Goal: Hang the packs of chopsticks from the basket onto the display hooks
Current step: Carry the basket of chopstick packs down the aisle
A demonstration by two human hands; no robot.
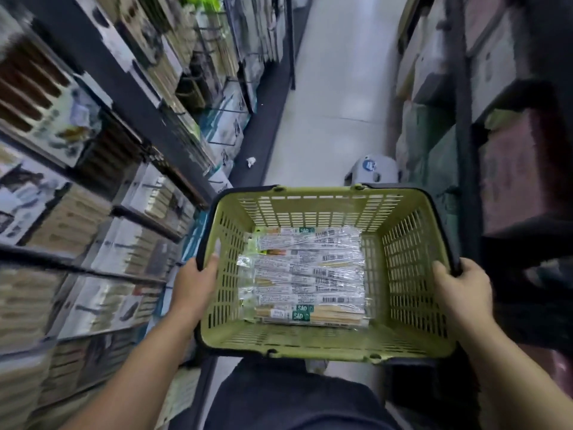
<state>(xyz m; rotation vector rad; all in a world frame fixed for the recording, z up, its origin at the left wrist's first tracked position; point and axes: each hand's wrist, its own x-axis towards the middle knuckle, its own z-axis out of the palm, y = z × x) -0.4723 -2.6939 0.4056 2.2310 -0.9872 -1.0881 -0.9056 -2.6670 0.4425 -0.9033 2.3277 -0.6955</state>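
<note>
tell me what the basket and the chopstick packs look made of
The basket looks like moulded plastic, matte olive green, judging by its slotted walls. The packs seem wrapped in clear glossy film that glints; the sticks inside look like pale wood or bamboo, unclear which.

A pale floor (pixel 335 88) runs down the aisle, with a small crumpled white scrap (pixel 250 162) lying on it, a grey stool (pixel 372 170) with a blue sticker, and blurry pink boxes (pixel 508 169) and green boxes (pixel 424 135) on dark shelves (pixel 463 119) at the right.
</note>
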